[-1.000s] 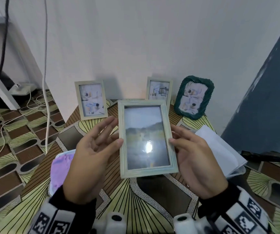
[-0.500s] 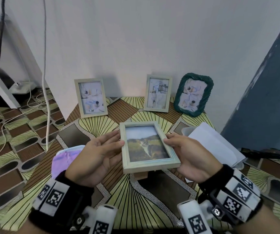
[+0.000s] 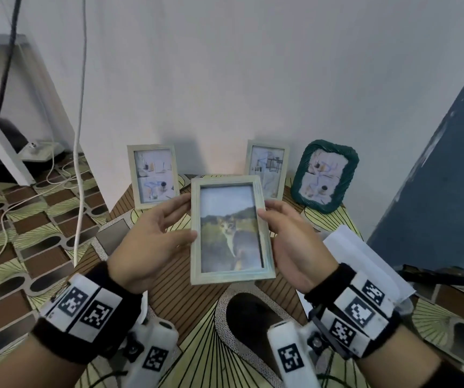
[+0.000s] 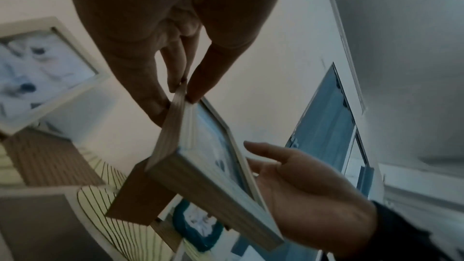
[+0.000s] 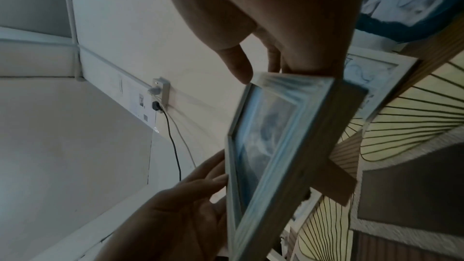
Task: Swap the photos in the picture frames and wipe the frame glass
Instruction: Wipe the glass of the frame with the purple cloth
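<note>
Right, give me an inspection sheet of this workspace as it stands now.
Surface: patterned tabletop, green fans and brown stripes.
Job's things: cat-photo frame held upright above the table; three frames stand against the wall: left pale frame, middle pale frame, green frame.
Clutter: white paper stack at the right edge.
Grippers: left hand pinches the frame's left edge between thumb and fingers; right hand grips its right edge.
Cables: white cable and black cable hang at left; more white cords lie on the floor.
Surroundings: white wall, blue panel at right.
</note>
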